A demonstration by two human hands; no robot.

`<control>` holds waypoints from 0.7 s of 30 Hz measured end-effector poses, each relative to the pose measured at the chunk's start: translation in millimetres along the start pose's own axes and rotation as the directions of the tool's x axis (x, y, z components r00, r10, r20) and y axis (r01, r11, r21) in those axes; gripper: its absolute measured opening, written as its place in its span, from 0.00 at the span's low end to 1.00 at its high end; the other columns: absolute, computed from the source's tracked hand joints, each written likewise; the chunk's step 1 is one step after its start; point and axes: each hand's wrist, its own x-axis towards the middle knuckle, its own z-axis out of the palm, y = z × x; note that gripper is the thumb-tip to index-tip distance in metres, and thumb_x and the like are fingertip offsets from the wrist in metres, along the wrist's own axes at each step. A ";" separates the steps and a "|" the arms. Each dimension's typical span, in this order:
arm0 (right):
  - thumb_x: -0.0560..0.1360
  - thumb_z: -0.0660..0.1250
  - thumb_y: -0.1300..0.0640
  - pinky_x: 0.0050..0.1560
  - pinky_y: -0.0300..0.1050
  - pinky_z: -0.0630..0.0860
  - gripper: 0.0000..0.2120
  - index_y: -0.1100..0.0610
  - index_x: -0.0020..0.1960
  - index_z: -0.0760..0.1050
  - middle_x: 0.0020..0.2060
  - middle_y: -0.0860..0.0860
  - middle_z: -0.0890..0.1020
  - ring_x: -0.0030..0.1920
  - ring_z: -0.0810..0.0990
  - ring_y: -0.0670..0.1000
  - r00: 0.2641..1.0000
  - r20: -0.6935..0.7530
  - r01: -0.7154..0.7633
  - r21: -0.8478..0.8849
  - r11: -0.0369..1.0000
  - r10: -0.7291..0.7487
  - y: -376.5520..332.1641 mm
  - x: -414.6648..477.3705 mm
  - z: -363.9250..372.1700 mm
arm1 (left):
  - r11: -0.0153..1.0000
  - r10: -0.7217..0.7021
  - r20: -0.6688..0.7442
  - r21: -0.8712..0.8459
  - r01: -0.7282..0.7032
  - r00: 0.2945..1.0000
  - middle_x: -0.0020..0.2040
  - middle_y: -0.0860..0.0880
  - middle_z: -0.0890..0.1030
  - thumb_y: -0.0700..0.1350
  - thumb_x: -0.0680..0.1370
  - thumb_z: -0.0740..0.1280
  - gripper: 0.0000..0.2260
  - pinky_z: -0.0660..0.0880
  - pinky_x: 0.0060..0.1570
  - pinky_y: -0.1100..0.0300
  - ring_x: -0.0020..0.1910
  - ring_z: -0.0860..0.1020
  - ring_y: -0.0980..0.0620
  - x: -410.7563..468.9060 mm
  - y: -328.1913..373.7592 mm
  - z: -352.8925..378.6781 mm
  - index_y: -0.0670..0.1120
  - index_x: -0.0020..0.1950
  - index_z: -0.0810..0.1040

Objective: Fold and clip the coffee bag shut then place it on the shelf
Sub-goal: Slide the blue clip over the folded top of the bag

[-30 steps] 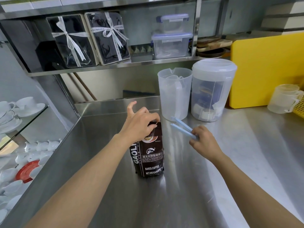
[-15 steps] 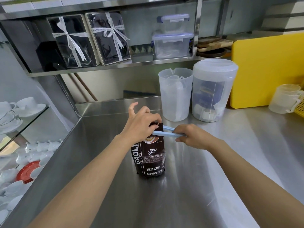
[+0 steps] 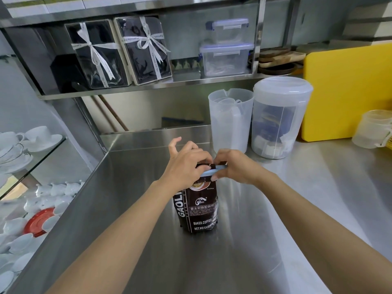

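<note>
A dark brown coffee bag (image 3: 200, 209) stands upright on the steel counter (image 3: 148, 240), its top folded over. My left hand (image 3: 184, 164) pinches the folded top from the left. My right hand (image 3: 235, 166) holds a light blue clip (image 3: 209, 172) that straddles the fold, one bar in front and one behind. Both hands meet over the bag's top and hide most of the fold. The steel shelf (image 3: 148, 87) runs above the counter at the back.
On the shelf stand two ribboned black gift boxes (image 3: 118, 54), stacked clear containers (image 3: 227, 48) and wooden plates. Behind the bag are a clear jug (image 3: 230, 119) and a lidded tub (image 3: 280, 115). A yellow board (image 3: 347, 90) leans at the right. White cups fill glass shelves at the left.
My right hand carried the blue clip leftward from the counter to the bag and slid it over the folded top. My left hand stayed gripping the fold.
</note>
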 end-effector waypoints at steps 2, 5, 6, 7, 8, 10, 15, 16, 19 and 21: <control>0.64 0.75 0.56 0.37 0.42 0.66 0.11 0.60 0.43 0.77 0.33 0.43 0.70 0.36 0.69 0.49 0.999 -0.045 -0.013 0.088 0.996 0.017 -2.7 0.9 9.5 | 1.000 -0.015 -0.015 -0.024 0.014 1.000 0.36 0.57 0.77 0.44 0.71 0.68 0.02 0.36 0.63 0.58 0.49 0.70 0.55 -1.5 0.4 2.0 0.51 0.42 0.78; 0.62 0.76 0.59 0.39 0.46 0.67 0.11 0.62 0.40 0.77 0.35 0.51 0.73 0.38 0.71 0.51 0.994 -0.093 -0.032 0.242 0.970 0.056 -6.7 2.4 19.9 | 0.993 -0.075 -0.049 -0.091 0.070 0.996 0.36 0.57 0.76 0.44 0.71 0.69 0.02 0.37 0.63 0.61 0.50 0.70 0.57 -2.9 1.9 6.4 0.50 0.40 0.78; 0.62 0.76 0.59 0.41 0.47 0.68 0.12 0.63 0.40 0.77 0.36 0.53 0.73 0.39 0.72 0.52 0.994 -0.093 -0.036 0.277 0.960 0.064 -7.9 3.5 21.2 | 0.990 -0.091 -0.049 -0.110 0.085 0.995 0.35 0.58 0.75 0.44 0.71 0.69 0.02 0.37 0.63 0.61 0.50 0.70 0.57 -2.8 2.3 7.2 0.49 0.40 0.77; 0.61 0.76 0.60 0.42 0.47 0.68 0.12 0.64 0.40 0.77 0.37 0.54 0.74 0.39 0.72 0.52 0.993 -0.089 -0.043 0.301 0.953 0.073 -8.7 4.7 21.9 | 0.988 -0.101 -0.042 -0.122 0.095 0.994 0.36 0.58 0.75 0.44 0.71 0.69 0.02 0.37 0.62 0.61 0.51 0.70 0.57 -2.2 2.4 7.6 0.49 0.39 0.77; 0.61 0.76 0.61 0.43 0.47 0.68 0.13 0.64 0.41 0.77 0.37 0.55 0.74 0.40 0.72 0.52 0.993 -0.086 -0.053 0.324 0.945 0.085 -8.6 5.3 22.2 | 0.987 -0.104 -0.030 -0.126 0.100 0.994 0.36 0.58 0.75 0.44 0.71 0.69 0.03 0.37 0.62 0.61 0.51 0.70 0.57 -1.6 2.1 7.7 0.49 0.39 0.76; 0.61 0.76 0.63 0.44 0.48 0.69 0.12 0.65 0.41 0.77 0.38 0.54 0.74 0.41 0.72 0.52 0.990 -0.079 -0.080 0.384 0.920 0.119 -6.7 4.5 22.5 | 0.988 -0.099 -0.005 -0.118 0.098 0.995 0.37 0.58 0.76 0.44 0.72 0.68 0.03 0.37 0.63 0.59 0.51 0.71 0.56 -1.1 1.5 7.2 0.49 0.40 0.75; 0.64 0.71 0.71 0.43 0.42 0.70 0.10 0.59 0.41 0.77 0.37 0.54 0.75 0.39 0.73 0.51 0.990 0.002 -0.121 0.541 0.832 0.143 0.0 -2.3 18.9 | 0.991 -0.077 0.012 -0.111 0.078 0.997 0.38 0.54 0.78 0.43 0.73 0.67 0.02 0.37 0.64 0.60 0.47 0.74 0.55 -2.2 3.0 5.2 0.48 0.40 0.76; 0.64 0.71 0.70 0.43 0.43 0.70 0.09 0.60 0.41 0.77 0.37 0.55 0.75 0.39 0.73 0.51 0.990 0.005 -0.124 0.535 0.836 0.143 -0.2 -1.8 18.3 | 0.990 -0.076 0.008 -0.120 0.076 0.997 0.37 0.55 0.77 0.43 0.73 0.67 0.02 0.37 0.64 0.61 0.46 0.74 0.56 -1.6 3.8 5.4 0.48 0.40 0.76; 0.63 0.72 0.70 0.45 0.50 0.69 0.08 0.69 0.41 0.76 0.38 0.58 0.74 0.40 0.73 0.54 0.992 0.017 -0.115 0.503 0.857 0.123 -5.0 1.5 19.0 | 0.985 -0.081 -0.014 -0.151 0.078 0.997 0.35 0.54 0.77 0.40 0.71 0.69 0.02 0.36 0.63 0.65 0.45 0.74 0.56 0.7 7.1 6.8 0.46 0.38 0.77; 0.63 0.72 0.71 0.45 0.53 0.70 0.08 0.70 0.39 0.74 0.37 0.59 0.73 0.39 0.72 0.55 0.993 0.025 -0.114 0.479 0.871 0.116 -7.8 3.5 19.5 | 0.985 -0.086 -0.035 -0.150 0.080 0.996 0.34 0.51 0.79 0.38 0.70 0.70 0.03 0.35 0.63 0.67 0.45 0.74 0.55 -0.1 9.7 7.3 0.45 0.37 0.78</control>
